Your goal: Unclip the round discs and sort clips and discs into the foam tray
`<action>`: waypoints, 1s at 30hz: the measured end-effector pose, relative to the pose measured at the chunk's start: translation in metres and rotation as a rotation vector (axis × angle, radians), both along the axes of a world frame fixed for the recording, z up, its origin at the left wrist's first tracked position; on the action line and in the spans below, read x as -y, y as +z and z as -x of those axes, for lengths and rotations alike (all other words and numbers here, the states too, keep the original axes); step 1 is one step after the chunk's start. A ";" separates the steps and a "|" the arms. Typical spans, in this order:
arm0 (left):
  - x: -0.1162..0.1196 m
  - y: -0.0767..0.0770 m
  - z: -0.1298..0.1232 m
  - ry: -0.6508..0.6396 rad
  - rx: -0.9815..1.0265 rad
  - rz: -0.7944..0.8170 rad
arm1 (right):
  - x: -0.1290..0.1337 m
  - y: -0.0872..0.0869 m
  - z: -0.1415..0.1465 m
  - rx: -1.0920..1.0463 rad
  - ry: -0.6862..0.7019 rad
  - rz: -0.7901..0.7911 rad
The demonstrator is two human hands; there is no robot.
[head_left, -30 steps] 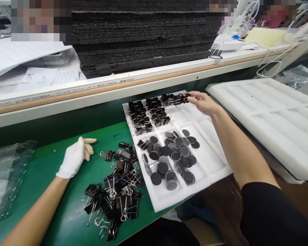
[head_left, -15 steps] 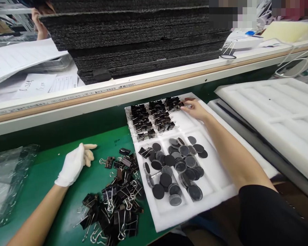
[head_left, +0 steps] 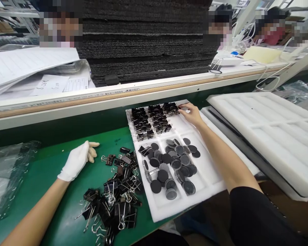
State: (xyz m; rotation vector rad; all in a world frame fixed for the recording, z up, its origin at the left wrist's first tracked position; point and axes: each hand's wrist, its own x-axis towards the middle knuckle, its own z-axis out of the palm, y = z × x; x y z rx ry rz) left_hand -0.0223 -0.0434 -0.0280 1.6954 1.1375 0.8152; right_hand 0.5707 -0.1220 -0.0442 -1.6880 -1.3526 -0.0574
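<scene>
Right hand (head_left: 191, 114) has moved inward along the foam tray (head_left: 166, 210). On the green table (head_left: 53, 201), gloved left hand (head_left: 78, 159) lies loosely curled, empty. Right fingers pinch the end clip (head_left: 176, 109), seating unclear, beside packed clips (head_left: 157, 119). Loose discs (head_left: 166, 158) lie nearer.

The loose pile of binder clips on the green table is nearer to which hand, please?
Left. The left hand is beside the pile, on its left; the right hand is farther off, at the clip rows on the white tray.

Left hand (head_left: 78, 160) gloved, half-curled; right arm outstretched, fingertips bent.
</scene>
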 end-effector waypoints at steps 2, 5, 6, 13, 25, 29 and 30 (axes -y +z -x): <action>0.001 0.000 0.001 -0.013 -0.027 -0.001 | 0.001 -0.001 0.001 -0.021 0.008 0.029; 0.002 0.000 0.000 -0.003 -0.037 0.004 | 0.003 -0.004 0.004 -0.039 -0.001 0.052; 0.002 0.000 0.000 0.000 -0.036 0.008 | 0.003 -0.005 0.006 -0.046 -0.007 0.060; 0.002 -0.003 0.005 0.010 0.047 -0.021 | 0.009 0.007 0.012 -0.088 -0.026 0.090; 0.124 -0.017 0.163 0.061 -0.428 -0.385 | 0.108 0.077 0.139 0.138 0.564 0.634; 0.170 -0.022 0.216 0.153 -0.733 -0.640 | 0.119 0.047 0.154 0.252 0.583 0.595; 0.179 -0.021 0.227 0.226 -0.803 -0.646 | 0.119 0.041 0.153 0.254 0.590 0.582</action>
